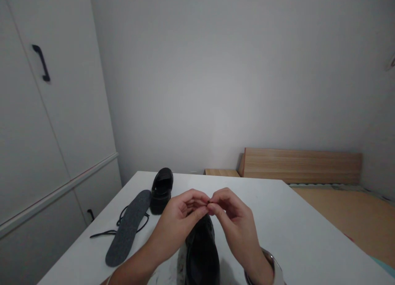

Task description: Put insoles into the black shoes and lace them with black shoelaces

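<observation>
My left hand (188, 213) and my right hand (233, 219) meet at the fingertips, thumbs and forefingers pinched together. A tiny dark bit (209, 202) shows between them, too small to name. Directly below and nearer to me is a glossy black shoe (203, 252), partly covered by the hands. A grey insole (128, 231) lies left of my left forearm. Under it runs a black shoelace (103, 234), its loops sticking out on both sides. The second black shoe (162, 190) stands farther back, just beyond the insole's far end.
Everything rests on a white table (262, 198). A white cabinet (61, 124) with dark handles stands to the left. Beyond the table's right side is a bed with a wooden headboard (302, 165) and a tan surface. A grey wall (216, 79) closes off the back.
</observation>
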A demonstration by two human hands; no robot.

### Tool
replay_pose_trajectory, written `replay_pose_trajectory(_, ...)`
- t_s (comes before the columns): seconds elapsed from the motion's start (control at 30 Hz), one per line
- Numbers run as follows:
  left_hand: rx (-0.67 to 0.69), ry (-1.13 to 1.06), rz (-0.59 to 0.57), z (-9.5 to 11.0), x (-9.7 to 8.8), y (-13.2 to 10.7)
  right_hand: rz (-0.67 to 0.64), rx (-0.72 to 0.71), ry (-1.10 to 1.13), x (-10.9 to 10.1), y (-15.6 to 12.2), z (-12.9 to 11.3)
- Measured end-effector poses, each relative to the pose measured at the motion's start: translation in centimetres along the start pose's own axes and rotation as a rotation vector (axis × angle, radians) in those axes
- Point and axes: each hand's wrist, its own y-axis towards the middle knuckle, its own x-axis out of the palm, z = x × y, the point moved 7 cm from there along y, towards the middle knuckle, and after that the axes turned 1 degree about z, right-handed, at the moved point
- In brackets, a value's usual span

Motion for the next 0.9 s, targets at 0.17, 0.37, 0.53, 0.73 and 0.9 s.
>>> replay_pose_trajectory(0.17, -0.015, -0.015, 0.152, -1.1, -3.1, 0.1, -0.011, 0.099, 0.064, -1.9, 0.4, 1.5)
replay_pose_trajectory(0.37, -0.194, -0.385, 0.355, -5.8, -9.2, -1.1, 0.127, 0.228, 0.069, -7.7, -0.5, 6.6)
replay_pose_trajectory(0.53, -0.168, -0.292, 0.387, -7.8, -11.1, -3.0, 0.161, 0.322, 0.045, -9.0, -2.9, 9.4)
replay_pose_trajectory(0.73, -0.025, 0.523, 0.010, -6.9, -6.1, -3.7, -0.222, 0.243, -0.120, -4.0, -4.2, 7.4)
replay_pose_trajectory(0.9, 0.131, 0.897, -0.119, -7.4, -3.1, -4.4, -0.324, 0.072, -0.394, -2.2, -5.1, 7.3)
